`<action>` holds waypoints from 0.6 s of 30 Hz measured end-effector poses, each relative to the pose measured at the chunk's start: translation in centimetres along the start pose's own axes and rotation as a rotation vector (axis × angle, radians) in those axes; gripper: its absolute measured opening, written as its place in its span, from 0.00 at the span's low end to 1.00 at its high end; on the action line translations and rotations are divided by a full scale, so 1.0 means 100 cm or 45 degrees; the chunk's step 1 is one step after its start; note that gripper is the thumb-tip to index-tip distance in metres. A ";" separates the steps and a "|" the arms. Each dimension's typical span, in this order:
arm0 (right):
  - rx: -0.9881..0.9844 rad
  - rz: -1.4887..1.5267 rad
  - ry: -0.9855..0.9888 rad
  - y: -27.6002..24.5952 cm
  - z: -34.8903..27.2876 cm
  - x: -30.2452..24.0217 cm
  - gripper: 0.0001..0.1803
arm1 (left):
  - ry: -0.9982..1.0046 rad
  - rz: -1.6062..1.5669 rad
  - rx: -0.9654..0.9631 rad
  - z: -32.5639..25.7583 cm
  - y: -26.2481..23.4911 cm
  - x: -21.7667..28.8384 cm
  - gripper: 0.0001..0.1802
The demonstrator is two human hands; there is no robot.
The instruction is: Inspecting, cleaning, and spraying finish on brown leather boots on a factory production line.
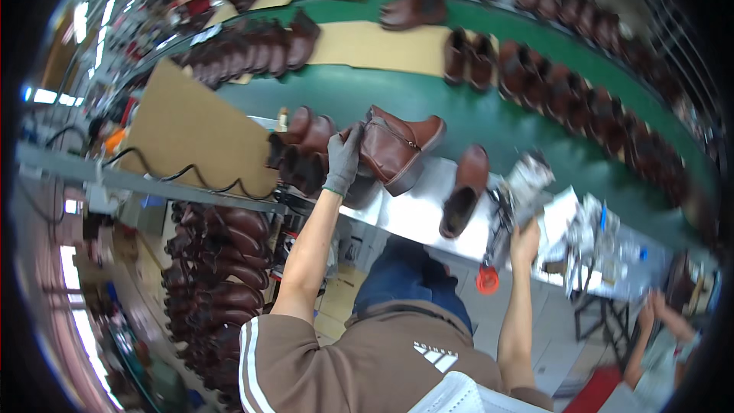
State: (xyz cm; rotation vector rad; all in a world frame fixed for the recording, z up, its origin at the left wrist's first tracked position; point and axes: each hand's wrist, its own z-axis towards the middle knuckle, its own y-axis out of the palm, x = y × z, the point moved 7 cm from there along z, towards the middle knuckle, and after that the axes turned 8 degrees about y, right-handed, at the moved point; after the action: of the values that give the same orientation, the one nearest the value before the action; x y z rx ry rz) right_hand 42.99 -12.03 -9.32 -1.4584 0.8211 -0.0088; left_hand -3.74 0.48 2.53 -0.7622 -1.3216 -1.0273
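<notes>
My left hand, in a grey glove, grips a brown leather ankle boot by its upper edge. The boot is tilted on its side above the bench, its toe toward the right. My right hand is at the bench's front edge, closed around something greyish that I cannot make out. Left of it, a second brown boot rests on the shiny metal worktop. Beside my left hand, several brown boots stand close together.
Behind the worktop runs a green conveyor belt with rows of boots. A cardboard sheet leans at the left. Boots fill a rack below. Crumpled plastic and an orange-red ring are by my right hand. A co-worker's arms show lower right.
</notes>
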 end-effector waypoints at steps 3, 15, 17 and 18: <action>0.009 -0.038 0.066 0.010 0.001 0.014 0.36 | 0.013 -0.319 0.197 0.044 -0.055 0.011 0.07; -0.062 -0.091 0.286 -0.012 -0.021 0.029 0.31 | 0.812 -0.061 0.985 0.277 -0.329 -0.056 0.28; 0.009 -0.177 0.261 -0.018 -0.030 0.029 0.28 | 0.908 0.116 1.061 0.309 -0.387 -0.053 0.30; 0.029 -0.192 0.300 -0.024 -0.036 0.040 0.28 | 0.957 0.284 1.117 0.316 -0.396 -0.056 0.32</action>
State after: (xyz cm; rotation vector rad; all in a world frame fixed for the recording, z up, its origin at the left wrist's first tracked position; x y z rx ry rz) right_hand 45.27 -17.40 -8.77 -1.5130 0.8952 -0.3080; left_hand -52.38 14.66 -3.17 0.1537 -0.8506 -0.3862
